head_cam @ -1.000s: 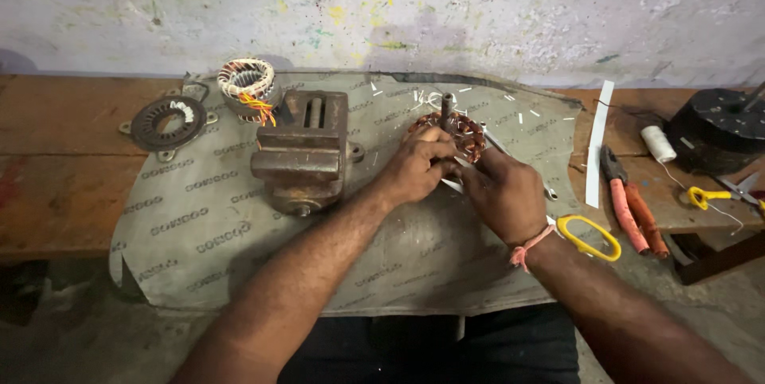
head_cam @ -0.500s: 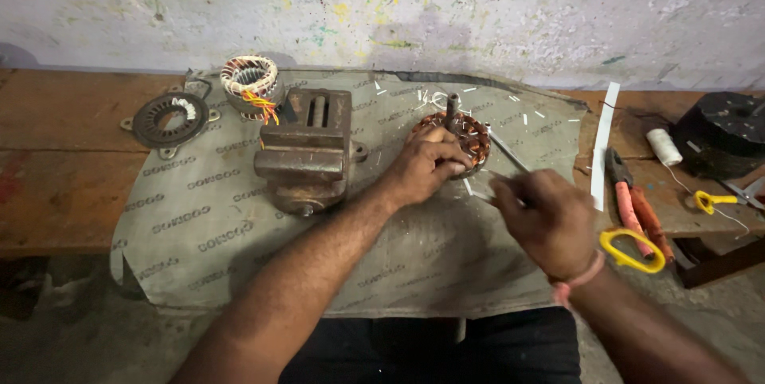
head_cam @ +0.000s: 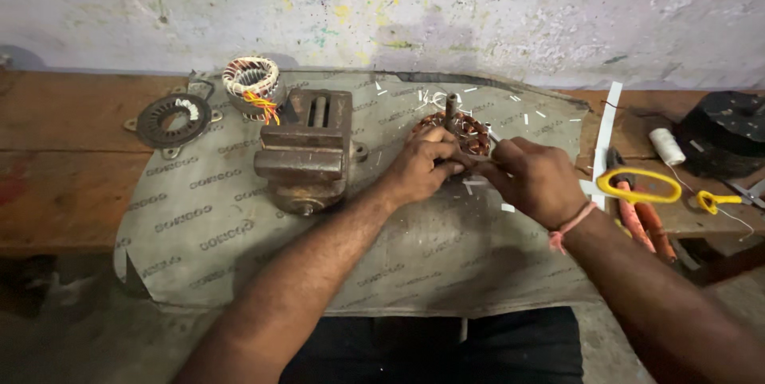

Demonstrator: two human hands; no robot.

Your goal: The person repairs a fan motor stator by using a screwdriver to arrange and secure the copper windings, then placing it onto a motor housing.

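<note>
A copper-wound motor core (head_cam: pixel 462 131) with a short upright shaft is seen on a grey printed sheet (head_cam: pixel 239 225), which is spread over a wooden bench (head_cam: pixel 56 169). The core is gripped at its near edge by the left hand (head_cam: pixel 420 167), the fingers curled shut on it. The right hand (head_cam: pixel 532 178) is closed around a thin metal tool (head_cam: pixel 476 158), whose tip is laid against the core just beside the left fingers. A rusty iron vise (head_cam: pixel 307 151) is placed on the sheet to the left of the core. Behind the vise, a wound coil ring (head_cam: pixel 251 83) and a dark round metal plate (head_cam: pixel 171 119) are set. Yellow-handled scissors (head_cam: pixel 637 185) and orange-handled pliers (head_cam: pixel 641 221) are laid near the right wrist.
</note>
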